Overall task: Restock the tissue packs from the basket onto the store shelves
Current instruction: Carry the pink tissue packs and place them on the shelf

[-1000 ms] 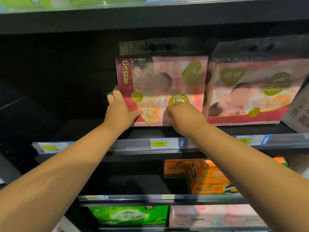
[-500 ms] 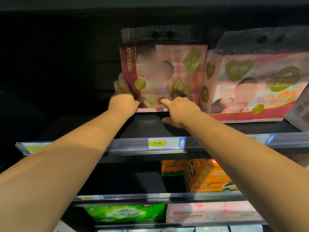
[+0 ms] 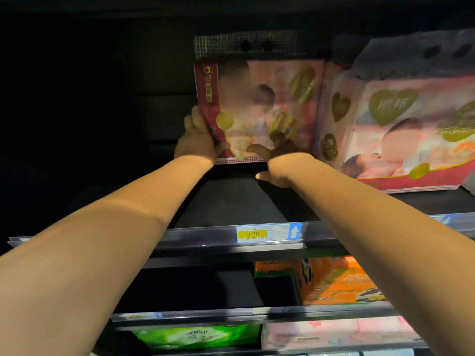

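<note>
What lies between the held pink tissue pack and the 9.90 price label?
Head view: only bare shelf board from pink tissue pack to price label, partly under the right hand.

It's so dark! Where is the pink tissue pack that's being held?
Head view, centre: the pink tissue pack stands back on the upper shelf, left grip holding its lower-left corner, right grip touching its front, left of a second pink pack.
</note>
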